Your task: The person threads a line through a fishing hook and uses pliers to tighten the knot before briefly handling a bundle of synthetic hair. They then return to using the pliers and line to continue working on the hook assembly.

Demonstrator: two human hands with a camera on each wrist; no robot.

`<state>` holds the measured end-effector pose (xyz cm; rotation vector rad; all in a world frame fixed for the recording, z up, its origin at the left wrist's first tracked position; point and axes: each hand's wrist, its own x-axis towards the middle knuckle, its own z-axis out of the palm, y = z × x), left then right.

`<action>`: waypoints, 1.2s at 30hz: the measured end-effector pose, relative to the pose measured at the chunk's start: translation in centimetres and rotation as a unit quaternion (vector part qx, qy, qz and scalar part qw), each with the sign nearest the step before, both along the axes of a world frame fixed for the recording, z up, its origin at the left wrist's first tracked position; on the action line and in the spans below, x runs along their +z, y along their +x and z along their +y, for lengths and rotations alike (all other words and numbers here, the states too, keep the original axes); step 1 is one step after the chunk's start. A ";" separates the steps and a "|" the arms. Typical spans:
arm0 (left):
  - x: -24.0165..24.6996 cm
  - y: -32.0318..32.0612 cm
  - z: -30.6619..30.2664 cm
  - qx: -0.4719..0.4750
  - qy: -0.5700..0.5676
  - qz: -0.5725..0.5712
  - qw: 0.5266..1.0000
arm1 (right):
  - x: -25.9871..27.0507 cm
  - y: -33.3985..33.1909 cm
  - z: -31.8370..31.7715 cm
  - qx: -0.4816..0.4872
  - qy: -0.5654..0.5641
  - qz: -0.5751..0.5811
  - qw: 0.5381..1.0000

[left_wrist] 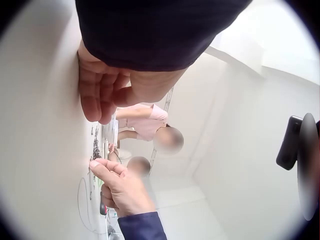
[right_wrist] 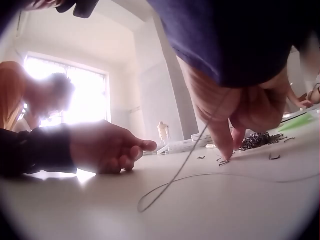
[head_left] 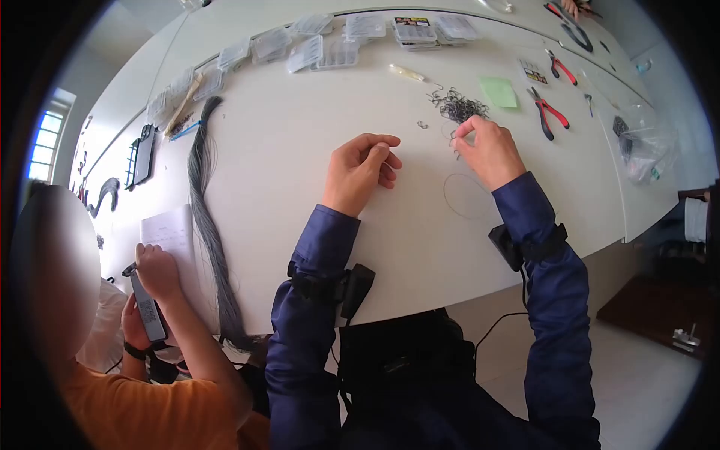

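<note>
Where the right hand [head_left: 491,152] meets small dark metal hooks [head_left: 460,105] on the white tabletop [head_left: 405,262], head view suggests light, stiff pieces; grip by the shank. Left wrist: left hand [left_wrist: 120,82] loosely curled, nothing visible held. Right wrist: fingertip [right_wrist: 225,150] at one hook, cannot tell if pinched; thin grey line [right_wrist: 192,150] cut off rightward.

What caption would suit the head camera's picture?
Right hand beside a tangled pile of small dark metal hooks, left hand over the white table.
</note>
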<state>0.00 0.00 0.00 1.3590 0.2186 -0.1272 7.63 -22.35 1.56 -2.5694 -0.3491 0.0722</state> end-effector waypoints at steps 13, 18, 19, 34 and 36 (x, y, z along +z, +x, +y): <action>0.1 0.0 0.3 0.001 0.001 0.001 1.000 | 1.1 1.8 0.9 0.072 -0.061 0.081 0.992; 0.1 0.0 0.3 0.001 -0.004 -0.001 1.000 | 1.2 2.0 1.0 0.048 -0.031 0.156 0.986; 0.1 0.1 0.3 0.000 -0.004 -0.001 1.000 | 0.8 1.9 0.7 0.040 -0.003 0.161 0.986; 0.2 -0.5 -1.6 -0.018 0.066 -0.138 0.988 | 2.5 -1.8 2.2 -0.007 0.408 0.505 0.761; -0.3 -0.3 -1.6 -0.004 0.027 -0.128 0.991 | 2.7 -2.3 2.5 -0.012 0.411 0.483 0.773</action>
